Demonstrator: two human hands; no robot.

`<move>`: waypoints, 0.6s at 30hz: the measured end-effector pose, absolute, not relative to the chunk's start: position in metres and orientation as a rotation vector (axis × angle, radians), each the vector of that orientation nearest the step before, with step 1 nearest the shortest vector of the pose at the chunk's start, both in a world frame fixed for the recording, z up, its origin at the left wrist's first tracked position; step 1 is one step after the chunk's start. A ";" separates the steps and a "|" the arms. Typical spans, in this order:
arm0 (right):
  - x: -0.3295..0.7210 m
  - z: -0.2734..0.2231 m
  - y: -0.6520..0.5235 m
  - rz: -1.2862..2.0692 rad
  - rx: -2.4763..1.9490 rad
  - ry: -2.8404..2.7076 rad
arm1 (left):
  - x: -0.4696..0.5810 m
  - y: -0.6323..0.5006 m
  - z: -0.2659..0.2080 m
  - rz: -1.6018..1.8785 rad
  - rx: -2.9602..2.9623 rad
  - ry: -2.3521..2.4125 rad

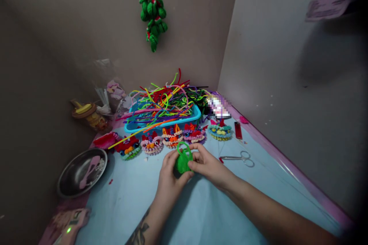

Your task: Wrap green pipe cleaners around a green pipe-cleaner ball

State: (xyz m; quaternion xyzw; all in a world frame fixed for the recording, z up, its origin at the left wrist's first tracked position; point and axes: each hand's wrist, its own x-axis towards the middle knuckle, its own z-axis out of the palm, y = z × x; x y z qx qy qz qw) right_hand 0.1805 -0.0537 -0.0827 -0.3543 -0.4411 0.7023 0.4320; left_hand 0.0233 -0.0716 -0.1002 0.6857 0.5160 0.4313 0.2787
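Observation:
A bundle of bright green pipe cleaner (183, 162), with a loop standing up at its top, is held between both hands above the blue table cover. My left hand (170, 170) wraps its fingers and thumb around the bundle's left side. From the right, my right hand (202, 162) pinches the bundle between thumb and fingers. Just behind the hands stands a row of several colourful pipe-cleaner faces, among them an orange and peach one (172, 136) and a purple and pink one (194, 134).
Behind the row, a blue basket (162, 125) overflows with pipe cleaners. Scissors (237, 157) and a red lighter (238, 130) lie to the right. A metal bowl (64, 187) holding a pink tool (89, 172) sits at left. A green ornament (153, 13) hangs on the wall.

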 end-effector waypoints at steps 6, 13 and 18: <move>0.179 -0.084 -0.055 1.809 -0.813 -1.179 | 0.021 -0.073 -0.106 1.117 1.965 1.418; 0.182 -0.081 -0.057 1.722 -0.854 -1.400 | 0.023 -0.077 -0.100 0.928 2.102 1.430; 0.187 -0.083 -0.060 1.436 -1.060 -1.703 | 0.024 -0.077 -0.098 0.917 2.103 1.480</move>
